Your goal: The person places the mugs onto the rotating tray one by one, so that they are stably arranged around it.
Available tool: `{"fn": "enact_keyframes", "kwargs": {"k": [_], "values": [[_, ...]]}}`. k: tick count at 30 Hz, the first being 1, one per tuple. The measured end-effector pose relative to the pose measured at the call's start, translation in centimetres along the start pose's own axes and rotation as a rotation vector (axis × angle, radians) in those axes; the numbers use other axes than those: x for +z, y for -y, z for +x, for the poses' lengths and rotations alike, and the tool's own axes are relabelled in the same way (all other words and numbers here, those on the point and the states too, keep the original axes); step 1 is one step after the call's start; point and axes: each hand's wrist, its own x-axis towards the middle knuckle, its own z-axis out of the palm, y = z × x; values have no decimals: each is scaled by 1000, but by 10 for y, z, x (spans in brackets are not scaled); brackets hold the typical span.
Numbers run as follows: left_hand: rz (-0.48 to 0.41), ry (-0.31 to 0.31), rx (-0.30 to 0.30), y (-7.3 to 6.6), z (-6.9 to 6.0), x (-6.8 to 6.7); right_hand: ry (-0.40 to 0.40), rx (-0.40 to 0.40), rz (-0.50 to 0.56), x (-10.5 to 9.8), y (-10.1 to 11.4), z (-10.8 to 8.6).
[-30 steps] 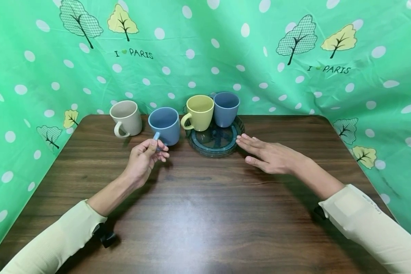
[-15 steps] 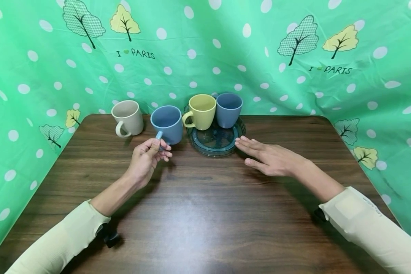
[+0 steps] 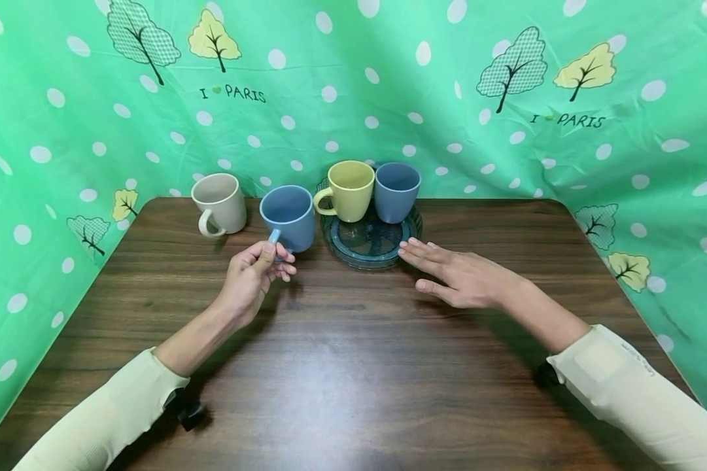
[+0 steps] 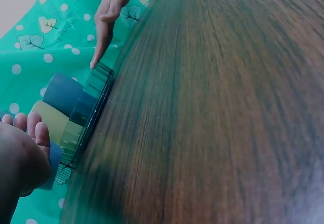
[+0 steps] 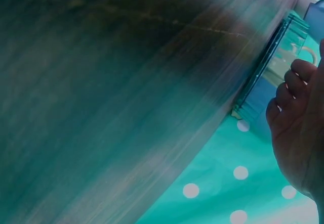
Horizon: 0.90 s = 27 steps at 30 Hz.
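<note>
Head view: pinched nearer blue mug (image 3: 290, 226) in left grip (image 3: 252, 278), held right grip (image 3: 460, 278) straight-fingered at clear tray (image 3: 367, 244); perhaps risked bumping yellow mug (image 3: 352, 199) by swinging.

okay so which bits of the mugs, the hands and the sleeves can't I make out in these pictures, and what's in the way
- Left wrist view: most of the held blue mug, hidden behind the left hand.
- Head view: the far side of the other blue mug, and any handle there, turned away from the camera.
- Head view: the lettering on the right sleeve, too small to read.
- Right wrist view: part of the right hand, cut off by the right edge.
</note>
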Motion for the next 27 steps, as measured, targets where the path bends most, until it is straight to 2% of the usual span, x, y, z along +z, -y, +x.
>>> {"fn": "enact_keyframes", "kwargs": {"k": [16, 27], "values": [[-17, 11, -4, -2, 1, 5, -5, -53, -40, 4, 2, 4], [-31, 22, 13, -2, 2, 10, 14, -49, -48, 3, 6, 5]]}}
